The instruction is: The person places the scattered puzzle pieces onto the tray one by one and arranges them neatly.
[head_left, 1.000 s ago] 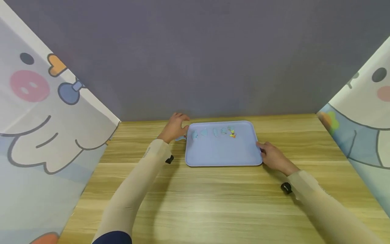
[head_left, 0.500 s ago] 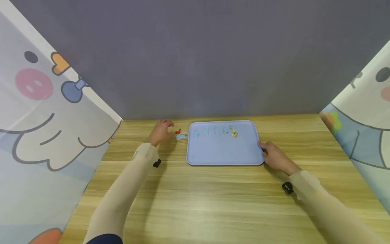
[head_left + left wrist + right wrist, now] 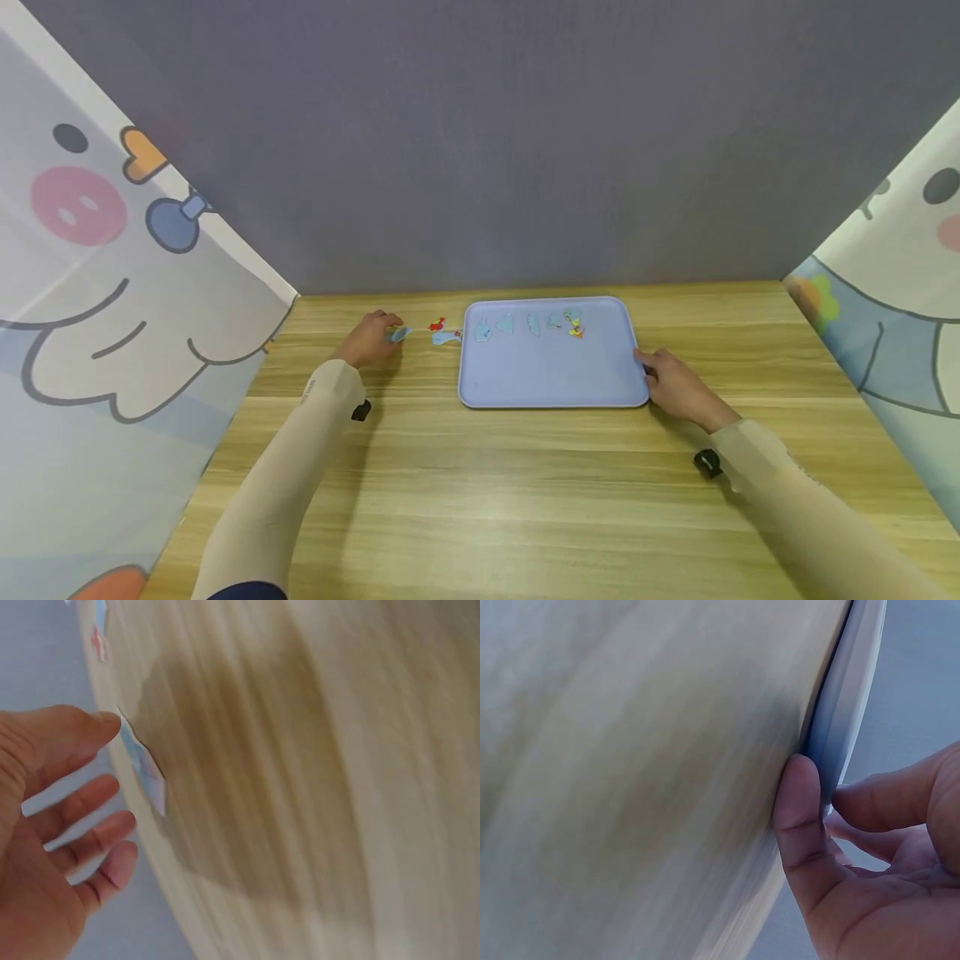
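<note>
My left hand [image 3: 369, 338] is low over the wooden table at the left. Beside its fingertips lies a thin light-blue cut-out piece [image 3: 399, 334]. In the left wrist view the thumb tip meets one end of this piece [image 3: 144, 763], and the other fingers are loosely bent; the index fingertip is partly hidden. My right hand [image 3: 677, 387] grips the right rim of the pale blue tray [image 3: 551, 379]. The right wrist view shows the tray's rim [image 3: 851, 697] between thumb and fingers. Several small flat pieces stand in a row along the tray's far side, among them a yellow one [image 3: 575, 331].
Between left hand and tray lie a red piece [image 3: 437, 324] and a light-blue piece [image 3: 446, 337] close to the tray's left rim. A grey wall [image 3: 540, 167] rises behind the table [image 3: 480, 500]. Printed cartoon panels stand at left and right.
My left hand has moved left from the tray's edge, uncovering the red and light-blue pieces, down to the farthest left piece. The right hand stays on the tray.
</note>
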